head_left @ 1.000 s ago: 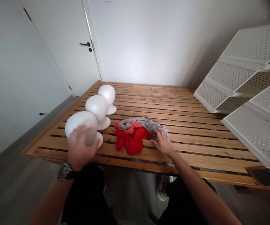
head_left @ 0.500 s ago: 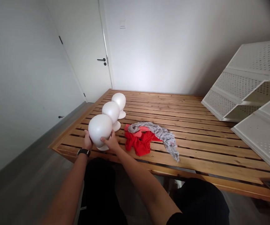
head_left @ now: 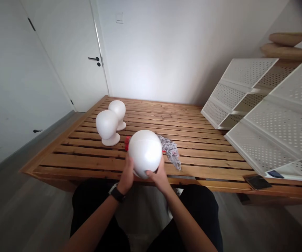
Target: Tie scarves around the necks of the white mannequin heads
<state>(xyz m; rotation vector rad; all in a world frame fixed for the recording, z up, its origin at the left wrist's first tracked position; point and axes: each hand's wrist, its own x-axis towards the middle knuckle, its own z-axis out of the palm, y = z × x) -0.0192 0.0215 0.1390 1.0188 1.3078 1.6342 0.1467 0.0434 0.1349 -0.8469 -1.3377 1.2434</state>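
Between my two hands is a white foam mannequin head (head_left: 145, 151), held in front of my knees near the front edge of the slatted wooden bench (head_left: 88, 161). My left hand (head_left: 127, 174) grips its lower left side, and my right hand (head_left: 158, 175) wraps its lower right side with the thumb across the front. Behind the head, a red cloth (head_left: 127, 142) is mostly hidden. A grey patterned scarf (head_left: 172, 152) sticks out to the right. Two more white mannequin heads, a nearer one (head_left: 107, 125) and a farther one (head_left: 117, 111), stand upright on the left.
White perforated racks (head_left: 268, 119) stand on the bench at the right. A dark phone-like slab (head_left: 258, 182) lies near the front right edge. Tan rolled items (head_left: 289, 45) sit at the upper right. A white door (head_left: 69, 52) is at the back left.
Both hands have carried the nearest mannequin head rightward, away from the row, to in front of the cloths. The other two heads stay on the bench. My view has turned to the right.
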